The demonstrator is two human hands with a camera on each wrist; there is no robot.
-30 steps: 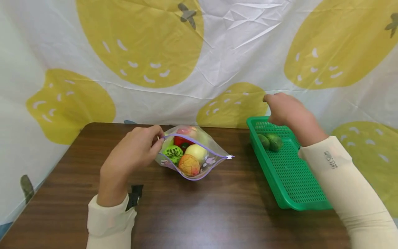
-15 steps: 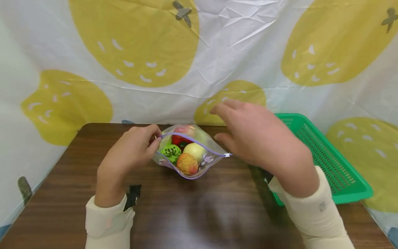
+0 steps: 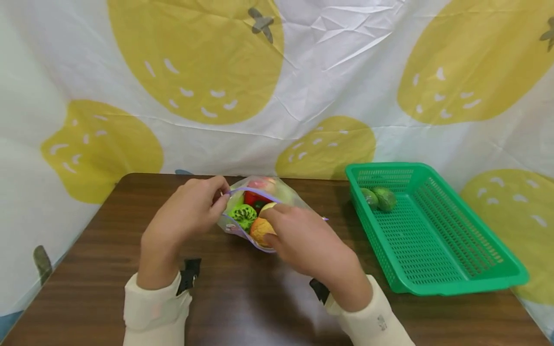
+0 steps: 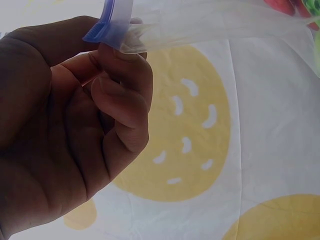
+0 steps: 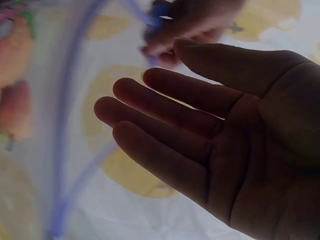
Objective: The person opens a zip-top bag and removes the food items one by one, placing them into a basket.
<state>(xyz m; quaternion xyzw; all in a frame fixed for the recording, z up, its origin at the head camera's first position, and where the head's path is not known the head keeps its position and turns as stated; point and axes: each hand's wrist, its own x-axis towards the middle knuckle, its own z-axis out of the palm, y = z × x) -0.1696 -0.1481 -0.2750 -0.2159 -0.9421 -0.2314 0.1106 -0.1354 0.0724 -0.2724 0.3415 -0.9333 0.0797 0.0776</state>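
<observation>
Bag (image 3: 283,191): gaping, fruit (image 3: 261,230) inside, near the twelve o'clock edge of the bench (image 3: 229,293).
Left hand (image 3: 186,211): pinches the bag's nine o'clock corner; a firm pinch should hold the mouth wide.
Right hand (image 3: 307,240): straight-fingered, empty, at the bag's four o'clock side; best moved gently there.
Basket (image 3: 420,245): at three o'clock, green fruits (image 3: 384,199) inside.

Smooth wood grain covers the dark brown rectangular table (image 3: 104,269), glossy toward its near edge. Near its far edge, the translucent, purple-zipped bag (image 3: 289,193) looks like thin, smooth plastic film. Toward the right edge, the green, rectangular, perforated basket (image 3: 467,288) is slightly glossy plastic. The white, yellow-printed hanging sheet (image 3: 329,86) is creased, faintly shiny cloth.
</observation>
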